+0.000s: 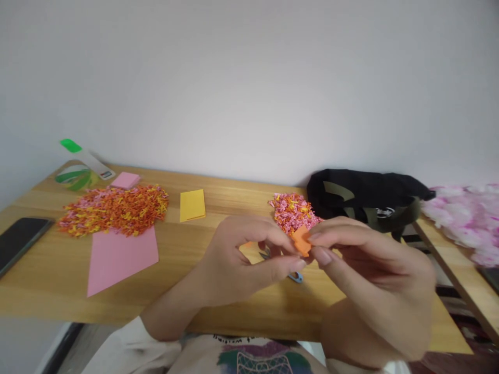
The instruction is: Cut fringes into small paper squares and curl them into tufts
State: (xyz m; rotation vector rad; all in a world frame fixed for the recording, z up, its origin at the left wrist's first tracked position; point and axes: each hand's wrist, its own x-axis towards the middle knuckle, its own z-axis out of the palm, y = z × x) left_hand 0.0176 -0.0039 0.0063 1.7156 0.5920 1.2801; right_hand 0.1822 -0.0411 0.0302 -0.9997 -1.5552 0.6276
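A small folded piece of orange paper (301, 240) is pinched between my two hands above the table. My left hand (237, 259) grips its left side with thumb and fingertips. From the other side, my right hand (382, 275) holds its right edge between thumb and forefinger. Beneath the hands lie scissors with a light blue handle (296, 277), mostly hidden by my left hand. Just behind the paper is a small heap of pink, orange and yellow paper bits (291, 210).
On the left, a larger heap of paper bits (117, 208) overlaps a pink sheet (122, 259). Yellow paper (192, 205), a pink paper stack (125, 180) and a dark phone (23, 239) lie around it. A black bag (366, 192) and fluffy pink-white material (468, 218) are right.
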